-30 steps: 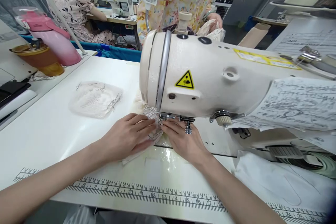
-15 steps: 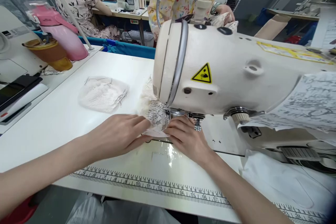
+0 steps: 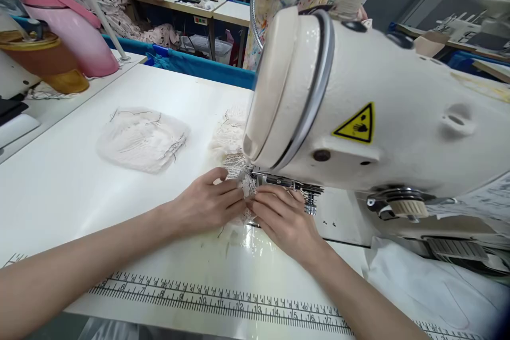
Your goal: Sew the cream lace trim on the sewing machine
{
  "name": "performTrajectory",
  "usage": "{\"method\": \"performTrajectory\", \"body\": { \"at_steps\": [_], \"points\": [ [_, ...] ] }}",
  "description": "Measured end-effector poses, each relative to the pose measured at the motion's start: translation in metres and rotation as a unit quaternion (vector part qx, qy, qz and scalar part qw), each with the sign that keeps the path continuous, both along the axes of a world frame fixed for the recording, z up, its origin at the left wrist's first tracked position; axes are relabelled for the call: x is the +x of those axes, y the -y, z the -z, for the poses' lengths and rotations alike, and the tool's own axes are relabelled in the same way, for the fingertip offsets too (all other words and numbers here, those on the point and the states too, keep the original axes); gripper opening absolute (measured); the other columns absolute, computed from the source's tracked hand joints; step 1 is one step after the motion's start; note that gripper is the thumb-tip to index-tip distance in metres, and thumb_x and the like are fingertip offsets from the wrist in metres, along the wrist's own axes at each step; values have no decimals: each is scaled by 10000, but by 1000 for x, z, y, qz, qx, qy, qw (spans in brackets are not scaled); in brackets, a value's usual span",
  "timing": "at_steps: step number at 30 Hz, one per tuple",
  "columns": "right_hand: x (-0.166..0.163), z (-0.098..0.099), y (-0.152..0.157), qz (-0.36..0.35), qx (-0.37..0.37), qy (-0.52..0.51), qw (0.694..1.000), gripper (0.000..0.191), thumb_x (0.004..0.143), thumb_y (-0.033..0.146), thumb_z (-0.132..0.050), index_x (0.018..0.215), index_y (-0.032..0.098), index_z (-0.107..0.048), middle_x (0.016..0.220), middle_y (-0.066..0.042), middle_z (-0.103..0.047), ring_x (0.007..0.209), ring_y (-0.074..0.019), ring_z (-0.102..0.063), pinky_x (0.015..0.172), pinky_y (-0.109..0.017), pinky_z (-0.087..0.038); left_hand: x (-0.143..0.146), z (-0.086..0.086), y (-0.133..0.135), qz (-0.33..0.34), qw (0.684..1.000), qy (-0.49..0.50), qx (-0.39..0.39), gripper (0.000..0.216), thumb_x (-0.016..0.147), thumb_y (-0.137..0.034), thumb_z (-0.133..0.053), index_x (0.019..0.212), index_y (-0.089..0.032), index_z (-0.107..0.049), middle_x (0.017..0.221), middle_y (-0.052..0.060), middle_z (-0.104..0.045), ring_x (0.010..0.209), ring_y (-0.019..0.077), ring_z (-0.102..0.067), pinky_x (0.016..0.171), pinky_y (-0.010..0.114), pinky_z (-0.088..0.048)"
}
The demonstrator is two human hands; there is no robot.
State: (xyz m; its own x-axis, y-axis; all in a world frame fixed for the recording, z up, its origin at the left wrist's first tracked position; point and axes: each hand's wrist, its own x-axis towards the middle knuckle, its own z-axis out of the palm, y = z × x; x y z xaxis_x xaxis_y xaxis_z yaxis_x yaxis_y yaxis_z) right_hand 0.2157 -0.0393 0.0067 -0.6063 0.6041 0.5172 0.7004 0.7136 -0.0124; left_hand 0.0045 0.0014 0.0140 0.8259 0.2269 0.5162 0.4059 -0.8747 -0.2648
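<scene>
White lace fabric (image 3: 235,162) lies under the needle area of a cream sewing machine (image 3: 295,90). My left hand (image 3: 211,196) is closed on the lace's near left edge, fingertips just in front of the presser foot. Close beside it, my right hand (image 3: 285,218) pinches the same lace from the right, its fingers next to the metal parts below the machine head. The two hands almost touch. Their fingers and the machine head hide part of the lace.
A sheer white fabric piece (image 3: 143,138) with loose threads lies on the table to the left. White cloth (image 3: 434,281) sits at the right. A printed ruler (image 3: 223,303) runs along the front edge. A pink bottle (image 3: 67,26) and an amber cup (image 3: 48,58) stand at left; people work behind.
My left hand has shifted right, closer to my right hand and the presser foot, with its fingers now more curled on the lace. The camera view has moved nearer the machine.
</scene>
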Motion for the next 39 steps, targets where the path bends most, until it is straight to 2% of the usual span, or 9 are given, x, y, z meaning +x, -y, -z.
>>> {"method": "performTrajectory", "body": {
  "at_steps": [3,6,8,20,25,31,36,39],
  "points": [
    [0,0,1,4,7,-1,1000,274,891,35,-486,930,219,-685,902,16,-729,977,-128,-633,827,-279,-481,1,3,0,-9,999,10,-50,284,932,-66,-389,910,-164,-654,1019,31,-711,994,173,-629,980,361,-402],
    [-1,0,1,-2,11,4,1000,255,891,38,-496,895,212,-682,857,20,-728,889,-116,-647,788,-268,-478,0,9,0,-17,995,11,-96,320,923,-92,-377,1125,-126,-624,1154,57,-688,1125,196,-607,1082,385,-352],
    [-1,0,0,-11,17,3,1000,228,887,41,-512,872,200,-674,846,18,-726,880,-114,-648,778,-258,-477,0,11,-1,-14,994,4,-105,352,909,-102,-381,1180,-109,-605,1170,66,-683,1141,209,-607,1101,393,-344],
    [-1,2,0,-7,16,3,1000,214,859,25,-544,888,189,-679,856,21,-727,903,-115,-655,828,-255,-492,1,12,3,-35,992,-20,-122,423,816,-92,-435,1207,-109,-597,1209,75,-664,1199,239,-575,1158,439,-293],
    [5,3,-2,-18,-8,15,1000,236,898,56,-494,931,180,-693,925,-15,-726,954,-133,-644,827,-267,-509,3,15,7,-50,990,-34,-125,419,841,-157,-488,1250,-106,-565,1223,99,-651,1220,261,-555,1164,474,-264],
    [10,4,-4,-11,-13,4,1000,226,904,85,-484,966,165,-687,952,-29,-722,962,-148,-647,811,-287,-535,5,15,8,-67,989,-41,-122,401,871,-173,-456,1250,-98,-562,1226,121,-645,1227,268,-548,1125,472,-326],
    [10,2,-4,-5,1,22,1000,215,891,81,-514,984,173,-684,972,-26,-723,983,-151,-645,823,-283,-534,6,15,8,-76,989,-41,-124,396,878,-174,-470,1252,-89,-567,1245,135,-632,1237,281,-539,1110,471,-343],
    [9,1,-4,-10,20,38,999,216,896,84,-510,979,172,-689,986,-32,-725,1007,-151,-638,841,-276,-526,3,15,7,-55,991,-30,-118,374,902,-167,-453,1253,-123,-574,1239,98,-643,1228,245,-549,1134,444,-315]
  ]
}}
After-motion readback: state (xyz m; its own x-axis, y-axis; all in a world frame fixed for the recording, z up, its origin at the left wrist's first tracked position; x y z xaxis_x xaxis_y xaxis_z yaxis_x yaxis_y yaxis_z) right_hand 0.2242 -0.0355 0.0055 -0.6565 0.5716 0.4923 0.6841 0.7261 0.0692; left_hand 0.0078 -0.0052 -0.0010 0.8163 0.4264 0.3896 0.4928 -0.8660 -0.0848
